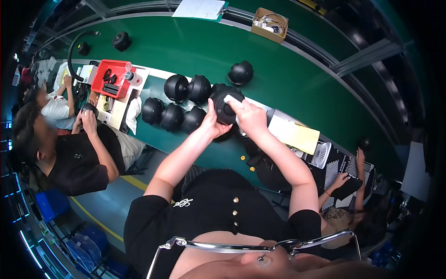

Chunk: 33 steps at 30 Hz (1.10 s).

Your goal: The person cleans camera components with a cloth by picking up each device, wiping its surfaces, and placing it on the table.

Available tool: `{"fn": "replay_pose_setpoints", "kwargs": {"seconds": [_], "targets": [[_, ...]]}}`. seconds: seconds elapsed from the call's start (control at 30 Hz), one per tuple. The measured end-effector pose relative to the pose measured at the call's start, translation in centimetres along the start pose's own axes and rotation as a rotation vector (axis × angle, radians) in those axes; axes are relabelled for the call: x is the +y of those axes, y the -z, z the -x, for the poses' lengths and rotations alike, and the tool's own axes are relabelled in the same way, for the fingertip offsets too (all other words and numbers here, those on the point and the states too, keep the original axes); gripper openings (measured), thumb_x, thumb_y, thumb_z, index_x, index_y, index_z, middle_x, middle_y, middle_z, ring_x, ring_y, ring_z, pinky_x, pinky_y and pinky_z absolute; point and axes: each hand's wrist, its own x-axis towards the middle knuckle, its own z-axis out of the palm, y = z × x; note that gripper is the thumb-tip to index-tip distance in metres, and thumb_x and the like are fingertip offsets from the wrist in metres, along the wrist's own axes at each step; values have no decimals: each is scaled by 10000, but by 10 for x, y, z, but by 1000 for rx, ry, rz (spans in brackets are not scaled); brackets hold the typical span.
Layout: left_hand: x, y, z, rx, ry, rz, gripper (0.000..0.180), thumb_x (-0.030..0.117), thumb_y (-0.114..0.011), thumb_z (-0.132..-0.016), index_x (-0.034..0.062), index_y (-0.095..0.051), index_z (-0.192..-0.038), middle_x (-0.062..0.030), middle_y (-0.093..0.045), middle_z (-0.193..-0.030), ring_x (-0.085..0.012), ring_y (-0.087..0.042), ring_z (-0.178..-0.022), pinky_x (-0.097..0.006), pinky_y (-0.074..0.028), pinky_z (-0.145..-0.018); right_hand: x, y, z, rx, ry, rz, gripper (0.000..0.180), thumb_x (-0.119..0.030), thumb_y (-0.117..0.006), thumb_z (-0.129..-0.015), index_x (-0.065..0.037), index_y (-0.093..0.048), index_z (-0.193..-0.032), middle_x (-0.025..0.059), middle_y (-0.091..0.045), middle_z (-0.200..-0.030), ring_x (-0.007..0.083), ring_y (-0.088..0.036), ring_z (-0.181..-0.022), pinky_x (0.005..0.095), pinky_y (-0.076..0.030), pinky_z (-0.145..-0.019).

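With left hand (pixel 212 122) half-curled, cups a black round housing (pixel 223 116) from its left side and underside, thumb laid up along the edge, fingers beneath. With right hand (pixel 253 116) bent in from the opposite side, clasps a small white cloth-like piece (pixel 229 98) against the upper part of the housing. Holds the housing above the green tabletop (pixel 218 160), just right of five similar black housings (pixel 172 116) set close together in two rows. On the green surface (pixel 186 46) beyond, has a lone black housing (pixel 240 72). Farther left, has a red tray (pixel 114 66) of small dark parts, with a clear bottle (pixel 134 78) at its right edge and a white cloth (pixel 134 111) nearer. Has a yellow sheet (pixel 304 138) to the right of the right forearm, and two small orange-yellow pieces (pixel 252 169) below the hands. At far left, has for company a co-worker's hands (pixel 89 120) around a black round part (pixel 89 109).
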Motion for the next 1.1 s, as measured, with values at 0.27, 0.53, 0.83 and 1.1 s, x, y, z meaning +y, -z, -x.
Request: {"fn": "replay_pose_setpoints", "kwargs": {"seconds": [0.27,0.53,0.83,1.1], "targets": [[6,-17,9,13,2,-74,884,822,-309,-862,108,-510,-1342,-106,-614,-1263,-251,-614,-1156,-451,-523,-958,-7,-4,11,-82,100,140,425,-183,-608,-783,-258,-642,-1200,67,-532,-757,214,-611,-597,363,-500,-475],[5,-13,1,-169,24,-48,841,809,-264,-881,146,-509,-1337,-69,-616,-1257,-212,-613,-1149,-409,-542,-924,-21,-3,10,-1,121,136,344,-199,-602,-801,-229,-655,-1139,72,-565,-777,224,-625,-590,354,-516,-476],[6,-30,5,-36,-26,-136,899,814,-288,-869,126,-401,-1437,-119,-547,-1364,-274,-579,-1218,-487,-492,-1006,2,-1,-10,-2,-135,40,391,-206,-577,-844,-241,-634,-1229,98,-567,-763,241,-657,-623,405,-538,-495],[5,-41,5,-29,-9,-120,853,836,-290,-854,168,-534,-1324,-62,-613,-1283,-224,-616,-1158,-402,-539,-913,41,23,-24,84,-306,24,324,-147,-585,-848,-256,-703,-1130,86,-595,-764,272,-650,-613,404,-542,-561]]}}
